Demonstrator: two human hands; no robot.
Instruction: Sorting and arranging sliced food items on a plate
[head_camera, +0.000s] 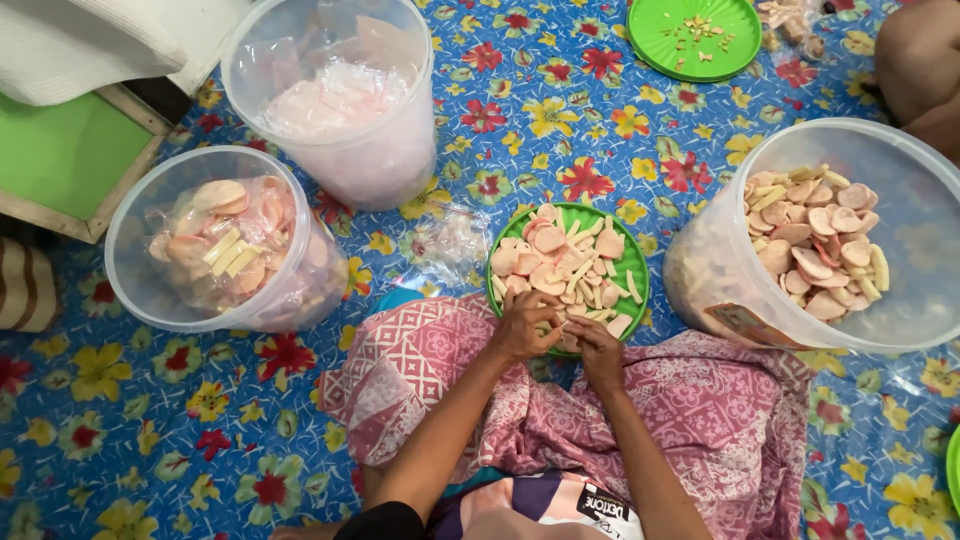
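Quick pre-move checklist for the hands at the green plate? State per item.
1. Both hands on the work: left hand and right hand meet at the near rim of the green plate. Ok.
2. Grip: fingers curl over pink chips, what they pinch is hidden. Cannot tell.
3. Plate stocked: chips and pale sticks piled on it. Ok.
4. Right tub open, tipped toward the plate. Ok.
5. Left tub open, chips sit in a clear bag. Ok.
6. Loose clear bag lies flat beside the plate, apart from the hands. Ok.
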